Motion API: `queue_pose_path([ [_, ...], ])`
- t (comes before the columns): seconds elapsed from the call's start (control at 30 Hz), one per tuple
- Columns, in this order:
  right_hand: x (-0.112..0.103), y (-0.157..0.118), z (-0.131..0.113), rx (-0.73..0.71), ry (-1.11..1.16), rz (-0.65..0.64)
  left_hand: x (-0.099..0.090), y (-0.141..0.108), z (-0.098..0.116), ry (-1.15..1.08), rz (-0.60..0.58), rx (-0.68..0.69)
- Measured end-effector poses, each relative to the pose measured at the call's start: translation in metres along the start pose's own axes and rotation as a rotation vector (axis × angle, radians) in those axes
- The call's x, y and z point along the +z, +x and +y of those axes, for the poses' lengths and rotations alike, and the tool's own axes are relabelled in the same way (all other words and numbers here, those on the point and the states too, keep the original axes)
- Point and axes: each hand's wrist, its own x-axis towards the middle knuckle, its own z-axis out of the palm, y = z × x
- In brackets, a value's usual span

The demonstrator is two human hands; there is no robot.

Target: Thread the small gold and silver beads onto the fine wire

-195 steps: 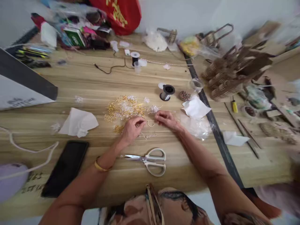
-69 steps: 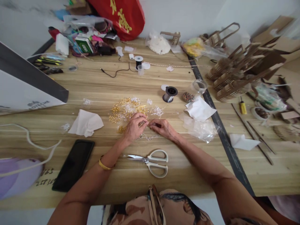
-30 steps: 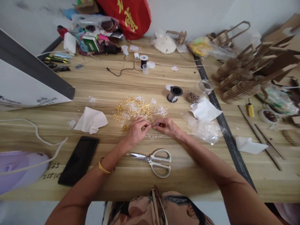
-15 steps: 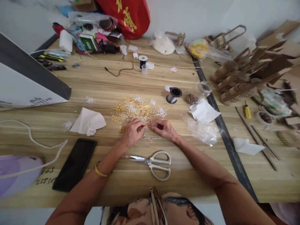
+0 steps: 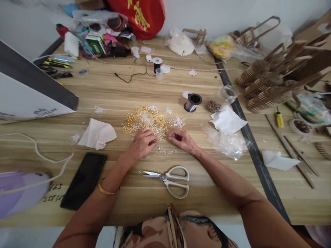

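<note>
A loose heap of gold and clear beads and small findings [image 5: 147,119] lies on the wooden table. My left hand [image 5: 143,144] rests at its near edge, fingers curled and pressed together; whatever they hold is too small to make out. To the right, my right hand [image 5: 183,140] pinches thumb against fingertips beside the heap, and the thing in the pinch cannot be made out. Just below and between the hands lies a thin beaded chain [image 5: 165,151], partly behind my left hand. White-handled scissors [image 5: 165,177] lie nearer to me, blades pointing left.
A wire spool [image 5: 192,102] stands behind the heap, with short clear sticks [image 5: 178,121] nearer. A black phone [image 5: 84,181] and a white cloth [image 5: 97,133] are at left. Plastic bags [image 5: 227,143], a bead-filled bag [image 5: 214,106] and small woven baskets [image 5: 267,93] occupy the right.
My left hand has moved slightly left, away from my right hand, so the gap between them is wider. More of the chain shows. My right hand has barely moved.
</note>
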Motion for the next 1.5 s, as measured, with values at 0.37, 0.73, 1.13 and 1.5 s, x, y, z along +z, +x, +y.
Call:
queue_pose_path([
  [0.37, -0.001, 0.001, 0.003, -0.016, -0.007, -0.014, 0.001, 0.003, -0.006, -0.131, 0.151, -0.033],
  [0.73, -0.001, 0.001, 0.003, -0.027, -0.018, -0.01, -0.036, -0.003, -0.019, 0.007, -0.045, -0.214],
  [1.13, -0.001, 0.002, 0.009, -0.031, -0.019, -0.03, -0.025, -0.001, -0.015, 0.092, -0.126, -0.202],
  [1.5, -0.001, 0.001, 0.005, -0.029, -0.023, -0.017, -0.025, 0.0, -0.022, -0.07, 0.207, -0.295],
])
